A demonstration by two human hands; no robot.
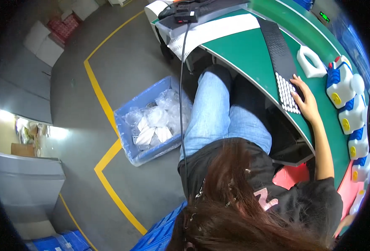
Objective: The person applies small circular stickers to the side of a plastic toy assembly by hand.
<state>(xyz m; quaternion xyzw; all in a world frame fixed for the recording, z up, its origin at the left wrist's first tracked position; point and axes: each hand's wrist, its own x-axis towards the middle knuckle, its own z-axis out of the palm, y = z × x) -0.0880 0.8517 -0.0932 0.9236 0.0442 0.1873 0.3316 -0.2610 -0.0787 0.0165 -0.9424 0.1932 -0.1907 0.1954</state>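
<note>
My right hand [306, 98] rests at the near end of a long black strip [275, 44]. That end carries rows of small white round pieces [285, 90]. My thumb and index finger lie apart along the right edge of these pieces, and nothing shows between them. The strip lies on the green bench top [239, 54]. To the right of its middle is a white plastic loop-shaped part [305, 67]. My left hand is out of sight.
White-and-blue plastic units [337, 90] with yellow round parts line the bench's right side. A white sheet [226, 30] hangs over the far left edge. A black cable [181, 83] hangs down. A blue bin [125, 144] of clear plastic bags stands on the floor.
</note>
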